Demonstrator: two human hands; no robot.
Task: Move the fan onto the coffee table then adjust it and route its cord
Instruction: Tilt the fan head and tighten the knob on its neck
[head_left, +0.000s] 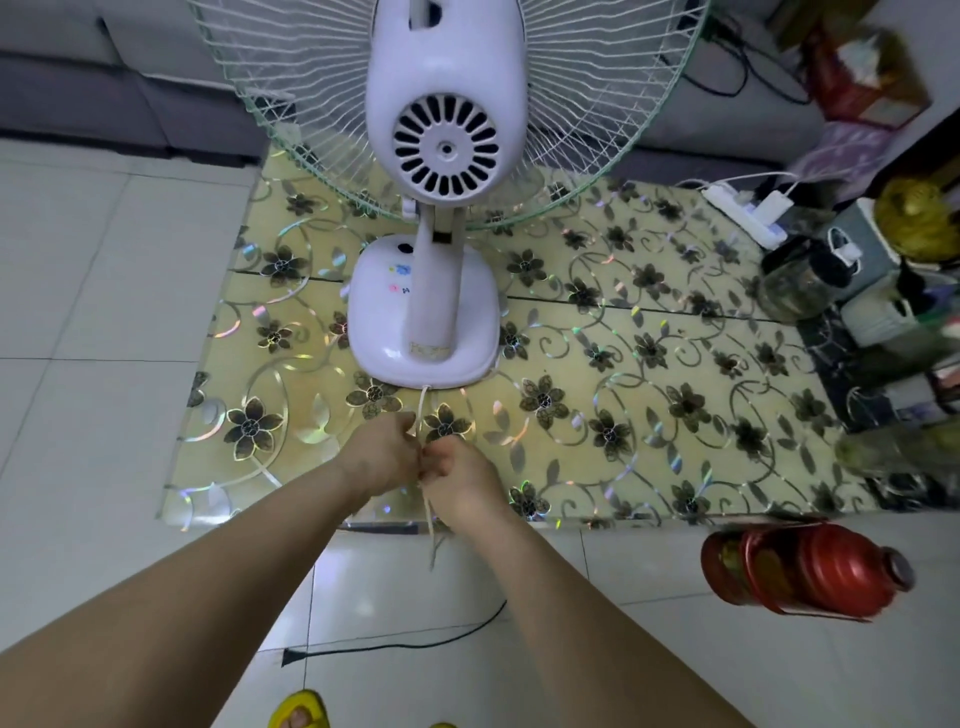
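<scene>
A white table fan (423, 312) with a green-rimmed wire cage stands upright on the coffee table (649, 410), its back toward me. The table top has a yellow cover with dark flowers. The fan's pale cord (425, 400) leaves the rear of the base and runs to the table's near edge, then hangs down toward the floor. My left hand (387, 449) and my right hand (457, 475) meet just in front of the base, both pinched on the cord.
A white power strip (743, 215) with a plugged charger lies at the table's far right. Jars, boxes and bottles crowd the right edge. A red thermos (800, 569) stands on the tiled floor by the table. A black cable (415, 642) crosses the floor. A grey sofa sits behind.
</scene>
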